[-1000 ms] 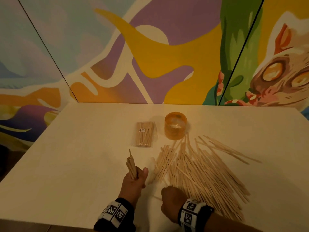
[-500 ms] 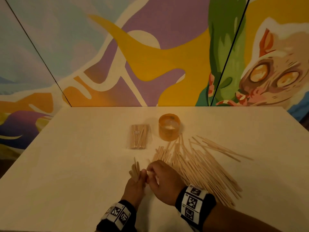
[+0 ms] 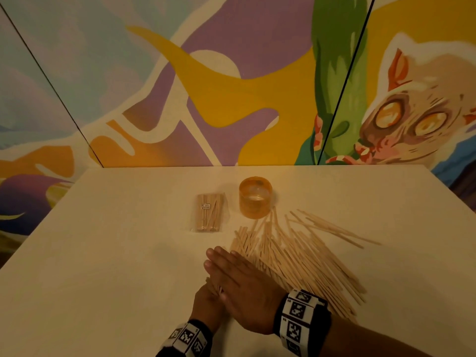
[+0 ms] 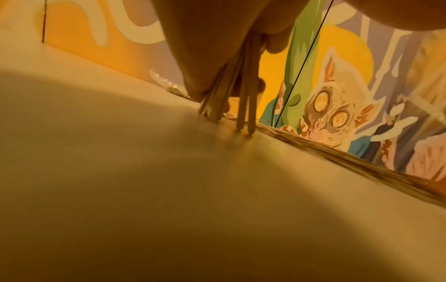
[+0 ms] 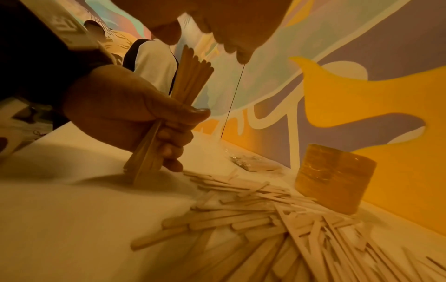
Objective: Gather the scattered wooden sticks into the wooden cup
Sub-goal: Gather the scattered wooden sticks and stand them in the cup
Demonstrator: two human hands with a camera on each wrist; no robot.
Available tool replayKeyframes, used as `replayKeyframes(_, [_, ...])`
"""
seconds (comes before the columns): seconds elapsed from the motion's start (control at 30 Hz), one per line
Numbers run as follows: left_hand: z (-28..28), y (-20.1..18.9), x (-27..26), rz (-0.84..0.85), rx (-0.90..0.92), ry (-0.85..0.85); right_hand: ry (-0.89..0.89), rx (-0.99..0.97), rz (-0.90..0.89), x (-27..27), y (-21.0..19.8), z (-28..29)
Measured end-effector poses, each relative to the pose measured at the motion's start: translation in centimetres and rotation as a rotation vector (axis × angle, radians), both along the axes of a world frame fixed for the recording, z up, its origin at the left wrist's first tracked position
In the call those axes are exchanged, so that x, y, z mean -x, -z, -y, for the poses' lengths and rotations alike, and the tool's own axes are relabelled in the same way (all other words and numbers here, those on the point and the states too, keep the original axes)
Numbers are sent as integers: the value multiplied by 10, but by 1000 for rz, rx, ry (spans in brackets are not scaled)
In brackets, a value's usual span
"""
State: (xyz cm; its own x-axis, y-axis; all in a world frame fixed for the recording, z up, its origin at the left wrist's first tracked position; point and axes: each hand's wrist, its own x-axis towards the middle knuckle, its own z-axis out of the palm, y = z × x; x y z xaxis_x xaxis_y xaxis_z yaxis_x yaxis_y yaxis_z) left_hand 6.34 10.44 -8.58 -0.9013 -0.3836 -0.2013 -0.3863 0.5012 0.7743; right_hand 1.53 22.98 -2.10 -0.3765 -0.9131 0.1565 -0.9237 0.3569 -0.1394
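Left hand point(image 5: 125, 112): fingers and thumb curled round a bundle of sticks point(image 5: 190, 80), gripped about the middle, bundle close to upright with its lower ends touching the table point(image 3: 103, 253) (the left wrist view shows those ends splayed a little on the surface).
Right hand point(image 3: 239, 287): flat, fingers straight and together, palm down above the top of the bundle, holding nothing; hides most of the left hand in the head view; cannot tell whether the palm touches the stick tops.
Loose sticks point(image 3: 296, 256): wide fan-shaped heap lying flat on the table, just right of both hands, overlapping one another, reaching from near the right wrist up to the foot of the cup; a few thinner ones lie apart at the far right edge of the heap.
Cup point(image 3: 255, 197): short, round, amber-brown, upright, open top, at the far middle of the table, touching or nearly touching the far tips of the heap; cannot tell whether any sticks are inside.
Packet of sticks point(image 3: 208, 212): clear wrapper with a small white label, lying flat just left of the cup, apart from the heap.
Wrists: black bands with black-and-white square markers on both.
Backdrop: painted wall panels in yellow, purple, green, with a wide-eyed cat at right.
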Motion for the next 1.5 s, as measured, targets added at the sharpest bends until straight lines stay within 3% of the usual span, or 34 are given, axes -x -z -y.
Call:
replayKeyframes(0.07, [-1,0,-2,-10,26,45,-52,-52,44,1,2,1])
replayKeyframes(0.13, [-5,0,-4,-29,-65,30,-80,-44,157,4,2,0])
replayKeyframes(0.27, [-11,-18,-5,20,-369,-82,219,248,626,8,-7,-9])
replayKeyframes(0.37, [-14,-46,0,101,-352,122,362,368,827,15,-11,-13])
replayKeyframes(0.47, [-16,-62,9,67,-316,371,325,324,781,24,-17,-18])
replayKeyframes(0.53, [-18,-65,16,33,-328,426,325,340,736,30,-24,-21])
replayKeyframes(0.77, [-25,-84,38,348,-517,467,460,426,805,55,-38,-40])
replayKeyframes(0.9, [-32,-81,56,356,-528,336,480,433,811,69,-45,-51])
replayKeyframes(1.1, [-34,-80,72,230,-367,375,508,334,1034,103,-62,-57])
replayKeyframes(1.2, [-27,-72,70,197,-367,189,534,290,959,147,-76,-55])
replayKeyframes(1.27, [-17,-64,66,195,-322,49,570,329,764,189,-86,-51])
replayKeyframes(1.4, [0,-51,48,215,-231,-62,643,396,400,265,-100,-27])
replayKeyframes(1.5, [4,-43,37,239,-157,-156,609,220,360,300,-85,1])
